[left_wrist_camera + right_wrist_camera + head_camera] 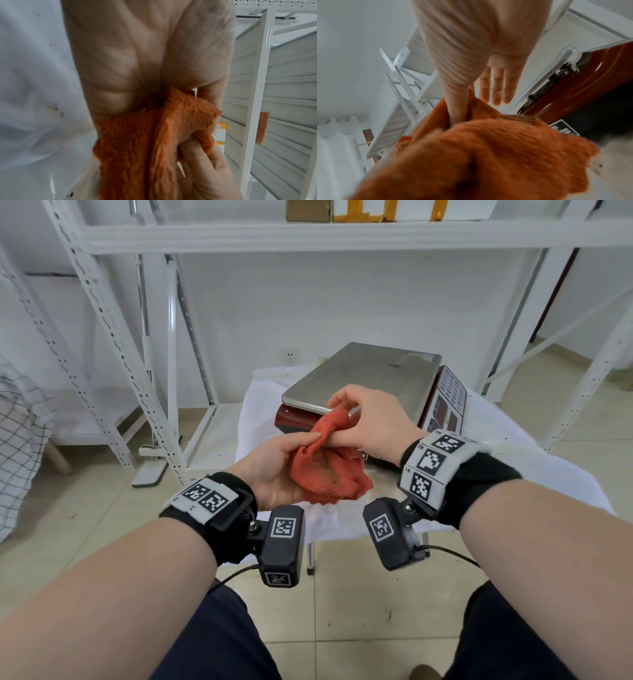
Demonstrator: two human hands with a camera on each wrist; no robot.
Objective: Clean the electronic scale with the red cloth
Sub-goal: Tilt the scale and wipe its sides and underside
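Note:
The red cloth hangs bunched between both hands, just in front of the electronic scale. The scale has a steel platter, a dark red body and a keypad panel on its right side. My left hand lies palm up under the cloth, its thumb pinching a fold. My right hand pinches the cloth's upper edge between thumb and forefinger. In the right wrist view the thumb is tucked into the cloth, the other fingers are straight, and the scale's body is at the right. The left wrist view shows my palm above the cloth.
The scale stands on a small table under a white sheet, stained in places. White metal shelving rises behind and on both sides, with boxes on the upper shelf. The floor is tiled. My knees are below the table's near edge.

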